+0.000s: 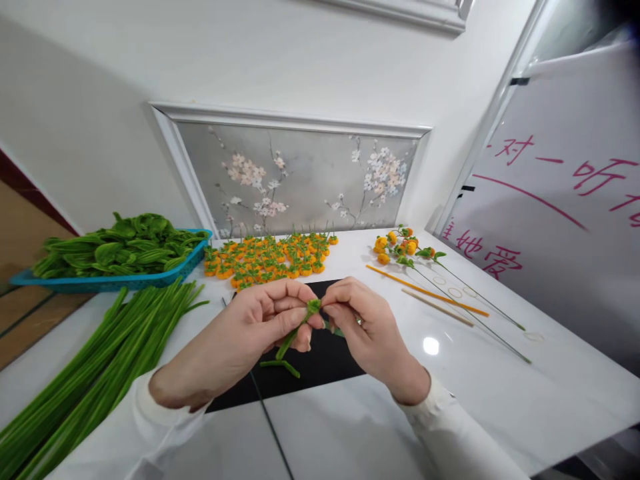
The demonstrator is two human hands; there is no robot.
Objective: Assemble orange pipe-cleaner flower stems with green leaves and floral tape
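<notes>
My left hand is closed in a pinch round a green chenille stem, whose upper end is curled into a small fuzzy knot and whose tail slants down below my fingers. At that knot, my right hand pinches its edge between thumb and fingertips; exactly what lies inside this pinch is partly hidden. Both hands are above a black mat. Short cut pieces of green chenille stem lie on the mat under my left hand. A thin dark green wire runs down toward the front.
Long green chenille stems spread at left, before a blue basket of green chenille leaves. Behind the mat stand rows of orange chenille pieces with green tops. At right lie orange flowers, wire stems and an orange stick.
</notes>
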